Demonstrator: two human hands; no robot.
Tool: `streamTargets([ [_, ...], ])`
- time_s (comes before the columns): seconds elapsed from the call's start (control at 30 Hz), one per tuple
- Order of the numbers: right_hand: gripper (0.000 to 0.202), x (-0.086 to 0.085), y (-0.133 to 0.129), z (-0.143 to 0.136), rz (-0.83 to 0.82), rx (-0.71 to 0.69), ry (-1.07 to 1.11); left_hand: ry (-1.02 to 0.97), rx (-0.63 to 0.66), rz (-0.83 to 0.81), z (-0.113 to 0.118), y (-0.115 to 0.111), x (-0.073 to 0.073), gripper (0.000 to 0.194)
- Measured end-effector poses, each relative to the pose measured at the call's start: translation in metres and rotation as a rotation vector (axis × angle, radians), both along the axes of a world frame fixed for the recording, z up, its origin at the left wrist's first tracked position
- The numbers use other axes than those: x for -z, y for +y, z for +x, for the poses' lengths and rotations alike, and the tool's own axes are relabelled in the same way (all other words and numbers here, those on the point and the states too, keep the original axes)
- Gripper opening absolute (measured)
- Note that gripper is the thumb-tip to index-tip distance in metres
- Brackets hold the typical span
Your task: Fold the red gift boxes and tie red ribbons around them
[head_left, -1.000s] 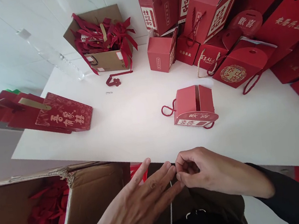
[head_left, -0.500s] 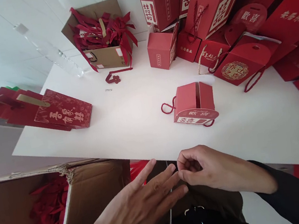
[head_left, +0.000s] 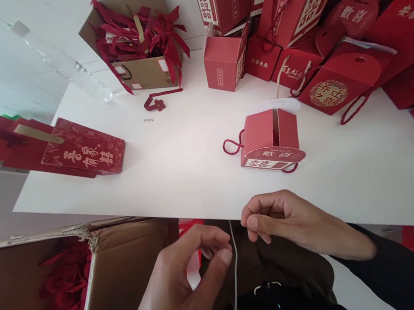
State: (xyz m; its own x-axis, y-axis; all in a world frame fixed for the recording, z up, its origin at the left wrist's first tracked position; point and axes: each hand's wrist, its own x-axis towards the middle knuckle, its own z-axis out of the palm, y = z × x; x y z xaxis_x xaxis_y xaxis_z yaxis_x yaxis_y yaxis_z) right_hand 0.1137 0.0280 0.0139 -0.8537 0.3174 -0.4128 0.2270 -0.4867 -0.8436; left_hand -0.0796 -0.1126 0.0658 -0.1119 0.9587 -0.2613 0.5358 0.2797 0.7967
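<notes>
My left hand point(head_left: 192, 274) is just off the table's front edge, fingers loosely curled and thumb a little apart from the fingertips, with nothing visible between them. Facing it, my right hand point(head_left: 284, 221) has its fingers curled in and the thumb close against the index finger; whether something small is pinched there is hidden. Beyond the hands, a small red gift box point(head_left: 267, 137) stands on the white table point(head_left: 186, 168), untouched. Its two top panels leave a slit, a rounded flap hangs over the front, and red cord handles stick out.
Many red gift boxes point(head_left: 328, 93) crowd the back right. A carton of red ribbons point(head_left: 146, 74), a flower-ended ribbon point(head_left: 160, 105) and a clear bottle point(head_left: 61, 62) are at the back. Red boxes point(head_left: 88, 150) lie left; a large carton point(head_left: 129, 257) with red pieces stands below.
My left hand has turned and curled from spread, flat fingers, drawing away from the right hand. The right hand's fingers have shifted slightly. The view has moved a little; the box stays put.
</notes>
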Motion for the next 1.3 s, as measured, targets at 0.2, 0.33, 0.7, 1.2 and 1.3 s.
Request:
streamTargets([
  [0.2, 0.023, -0.001, -0.013, -0.007, 0.085, 0.045, -0.026, -0.514, -0.338, -0.305, 0.021, 0.020, -0.004, 0.020],
  [0.33, 0.019, -0.004, -0.019, -0.010, 0.232, 0.065, -0.065, -0.582, -0.372, -0.351, 0.021, 0.022, -0.002, 0.025],
  [0.7, 0.012, -0.008, -0.019, -0.008, 0.323, 0.062, -0.031, -0.793, -0.285, -0.404, 0.019, 0.018, 0.005, 0.033],
  [1.2, 0.024, -0.007, -0.012, -0.007, -0.064, 0.080, 0.110, -0.594, -0.334, -0.300, 0.020, 0.023, 0.004, 0.025],
  [1.3, 0.022, -0.011, -0.014, -0.008, 0.036, 0.040, 0.037, -0.403, -0.251, -0.269, 0.019, 0.023, 0.005, 0.019],
])
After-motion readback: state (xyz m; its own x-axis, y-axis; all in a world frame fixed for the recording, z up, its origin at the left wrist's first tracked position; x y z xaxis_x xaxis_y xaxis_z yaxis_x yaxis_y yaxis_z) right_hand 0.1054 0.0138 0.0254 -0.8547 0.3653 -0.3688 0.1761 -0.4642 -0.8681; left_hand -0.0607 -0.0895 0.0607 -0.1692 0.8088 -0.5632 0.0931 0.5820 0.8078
